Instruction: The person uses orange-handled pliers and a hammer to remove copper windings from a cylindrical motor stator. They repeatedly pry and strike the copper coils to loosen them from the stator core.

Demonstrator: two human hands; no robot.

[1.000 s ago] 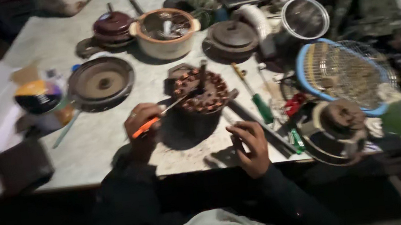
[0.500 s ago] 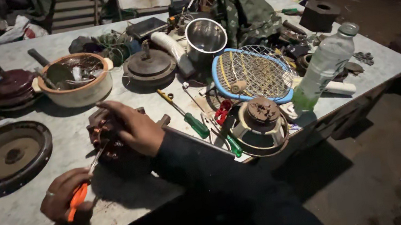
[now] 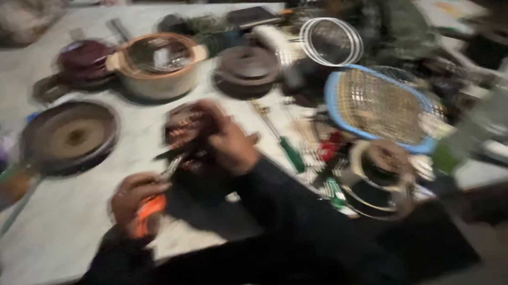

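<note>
The picture is blurred by head motion. My left hand [image 3: 136, 202] grips an orange-handled tool [image 3: 149, 211] whose metal tip points up at a round motor stator with copper windings [image 3: 185, 134]. My right hand [image 3: 229, 142] is clasped over the right side of that stator, which stands on the pale table [image 3: 74, 230] just in front of me. Both arms wear dark sleeves.
A dark round fan cover [image 3: 69, 135] lies left of the stator. Behind stand a beige bowl [image 3: 158, 64] and a dark motor housing [image 3: 247, 69]. To the right are a green-handled screwdriver [image 3: 287, 148], a blue-rimmed wire fan guard [image 3: 382, 107], a metal ring [image 3: 331, 40] and another motor part [image 3: 378, 176].
The camera has swung back to the left, and the table now fills the view. My hands stay on the tool and the stator, with the right hand lower on its side.
</note>
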